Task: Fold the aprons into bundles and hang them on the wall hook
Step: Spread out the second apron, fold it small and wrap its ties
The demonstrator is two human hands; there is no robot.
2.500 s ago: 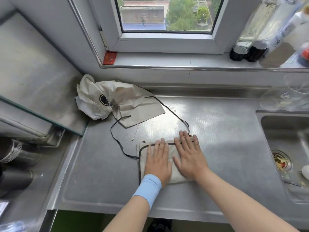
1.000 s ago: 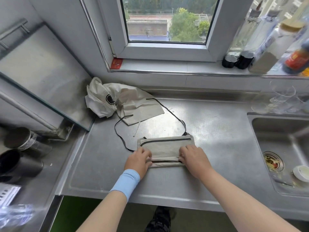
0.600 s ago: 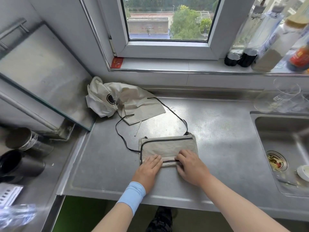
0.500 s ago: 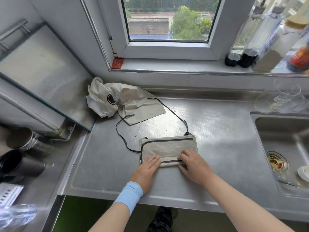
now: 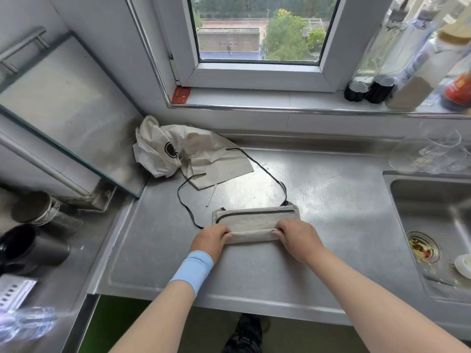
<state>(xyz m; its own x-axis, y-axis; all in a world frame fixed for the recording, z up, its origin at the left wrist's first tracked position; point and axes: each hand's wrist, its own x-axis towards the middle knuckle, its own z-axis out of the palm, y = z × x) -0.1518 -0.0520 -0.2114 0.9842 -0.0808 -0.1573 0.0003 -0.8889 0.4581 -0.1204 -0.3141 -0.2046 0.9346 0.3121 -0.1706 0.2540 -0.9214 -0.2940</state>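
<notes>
Item 1: flat-folded beige cloth apron with black piping (image 5: pixel 254 219). It lies on the embossed stainless-steel tabletop (image 5: pixel 331 212), mid-width and nearer the front edge than the wall. Its near long edge is turned up into a low roll.

Item 2: left hand (image 5: pixel 212 239), with a pale blue wristband (image 5: pixel 192 272) on the wrist. It sits at the left end of the roll, its fingers (image 5: pixel 225 233) curled over the rolled edge and gripping the cloth.

Item 3: right hand (image 5: pixel 298 239), bare wrist. It sits at the right end of the roll, its fingers (image 5: pixel 279 229) likewise curled in and clasping the rolled edge. The two hands are well apart, with the roll spanning between them.

Item 4: crumpled beige cloth apron with a round black emblem (image 5: pixel 193 154). It is unfolded and heaped in the far left corner of the tabletop, against the wall, apart from the folded one.

Item 5: thin black ties (image 5: pixel 267 171). They trail in loose loops over the tabletop, from the far right corner and the left edge of the folded apron back towards the crumpled one.

Item 6: stainless-steel sink (image 5: pixel 433 194), set in at the right, with a round drain strainer (image 5: pixel 423 247) holding scraps.

Item 7: clear drinking glasses (image 5: pixel 433 154), behind the sink.

Item 8: white window sill (image 5: pixel 254 96). A small red card (image 5: pixel 181 95) lies at its left end and several bottles (image 5: pixel 407 72) stand at its right end.

Item 9: dark cylindrical cups (image 5: pixel 30 245), on the lower surface at far left
</notes>
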